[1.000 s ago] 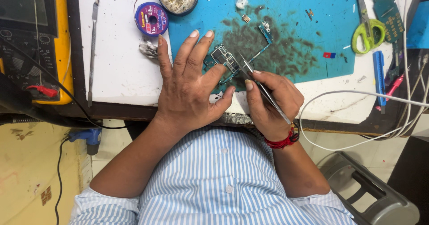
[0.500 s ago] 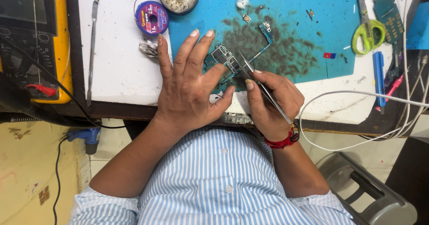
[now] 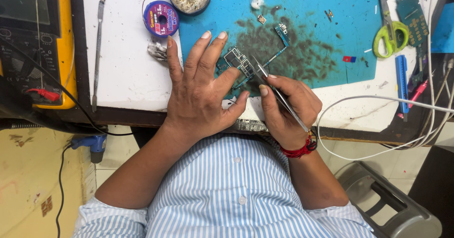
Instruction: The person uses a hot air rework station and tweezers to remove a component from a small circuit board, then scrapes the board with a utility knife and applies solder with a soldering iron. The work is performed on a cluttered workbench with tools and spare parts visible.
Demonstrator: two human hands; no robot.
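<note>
Probing the board (image 3: 236, 64) on the blue mat (image 3: 312, 25): your left hand (image 3: 201, 93) lies spread flat, pinning it; right hand (image 3: 286, 108) pinches tweezers (image 3: 276, 90), tips on the board's shield. Shield looks still seated, loose parts lie beyond the board. Early stage, I'd say.

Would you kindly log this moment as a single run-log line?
left hand: flat, steadying circuit board | right hand: holds tweezers, tips at board | surface: blue mat

light: bright, even | shadows: soft | focus: sharp | glare: none
</note>
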